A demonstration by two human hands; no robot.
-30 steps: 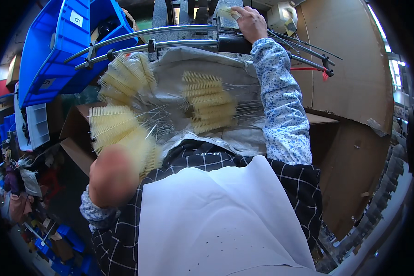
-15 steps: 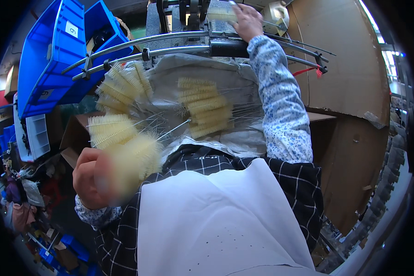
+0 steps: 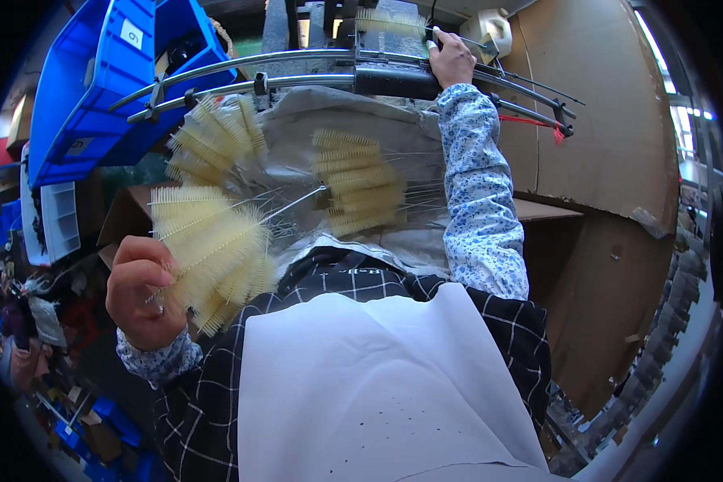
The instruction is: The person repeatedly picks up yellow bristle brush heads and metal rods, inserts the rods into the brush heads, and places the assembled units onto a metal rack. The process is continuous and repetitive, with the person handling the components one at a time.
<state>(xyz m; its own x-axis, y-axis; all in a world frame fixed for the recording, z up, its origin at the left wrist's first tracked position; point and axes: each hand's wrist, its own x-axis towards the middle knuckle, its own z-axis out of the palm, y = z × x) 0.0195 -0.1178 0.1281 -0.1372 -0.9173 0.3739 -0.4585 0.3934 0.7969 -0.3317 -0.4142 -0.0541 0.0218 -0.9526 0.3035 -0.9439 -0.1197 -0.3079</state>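
In the head view, the left hand (image 3: 140, 291) is at the lower left of the frame. Its fingers are curled and pressed together around a bunch of pale yellow bristle brushes (image 3: 209, 253), which fan out to the upper right of the hand. Thin wire stems come out of this bunch toward the centre. The right hand (image 3: 451, 58) is at the top centre of the frame, with the arm in a flowered sleeve (image 3: 480, 201) stretched upward. Its fingers pinch one more brush (image 3: 390, 20) at its wire end, just above the black grip of a curved metal rail (image 3: 394, 80). More brushes (image 3: 360, 181) lie on a grey cloth (image 3: 297, 128) in the centre of the frame, and another group (image 3: 213, 140) is to their left. Blue plastic bins (image 3: 104, 72) hang at the upper left. A brown cardboard wall (image 3: 602, 145) fills the right side.
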